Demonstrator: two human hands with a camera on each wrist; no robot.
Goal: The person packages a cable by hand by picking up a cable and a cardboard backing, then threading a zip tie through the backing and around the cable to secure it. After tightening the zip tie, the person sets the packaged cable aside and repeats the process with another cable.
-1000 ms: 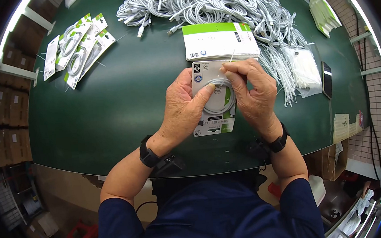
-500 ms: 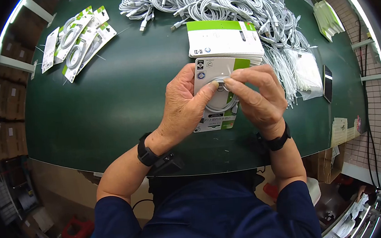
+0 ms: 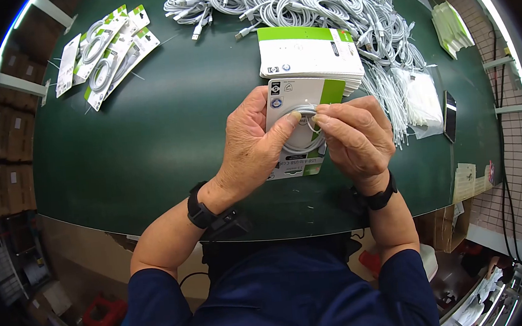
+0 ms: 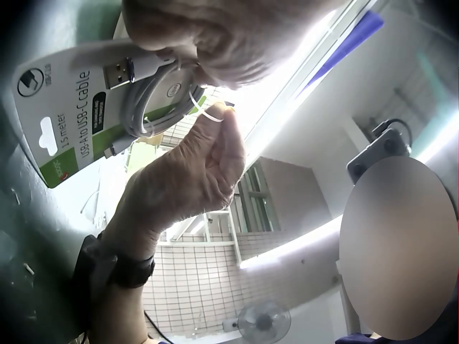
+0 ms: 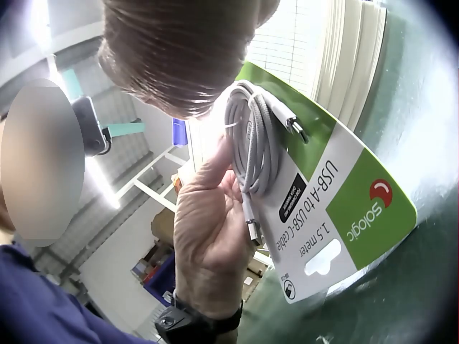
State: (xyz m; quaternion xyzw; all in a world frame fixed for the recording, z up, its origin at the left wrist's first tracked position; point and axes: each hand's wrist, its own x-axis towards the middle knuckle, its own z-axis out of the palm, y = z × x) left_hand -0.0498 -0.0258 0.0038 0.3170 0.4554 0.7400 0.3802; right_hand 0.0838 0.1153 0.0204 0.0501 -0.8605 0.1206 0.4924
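Note:
A white and green packaging card point(image 3: 323, 90) is gripped by the left hand point(image 3: 250, 140), whose thumb presses a coiled white cable point(image 3: 301, 149) against its face. The right hand point(image 3: 360, 135) pinches a thin white tie point(image 4: 207, 115) by the coil, at the card's right side. In the right wrist view the coil point(image 5: 267, 154) lies on the card point(image 5: 373, 215), its metal USB-C plug point(image 5: 298, 129) showing. The left wrist view shows the USB-A plug point(image 4: 120, 73) on the card. The card's back is hidden in the head view.
Behind the hands lie a stack of cards point(image 3: 304, 52), a large heap of white cables point(image 3: 297, 1), loose ties point(image 3: 391, 100) and a bag of ties point(image 3: 420, 98). A phone point(image 3: 450, 116) lies at the right. Carded cables point(image 3: 102, 74) lie at the left; more cards point(image 3: 451, 28) are at the far right.
The right hand has moved slightly right and down while its fingers work at the tie beside the coil. The left hand keeps its hold on the card. The tabletop view has shifted slightly.

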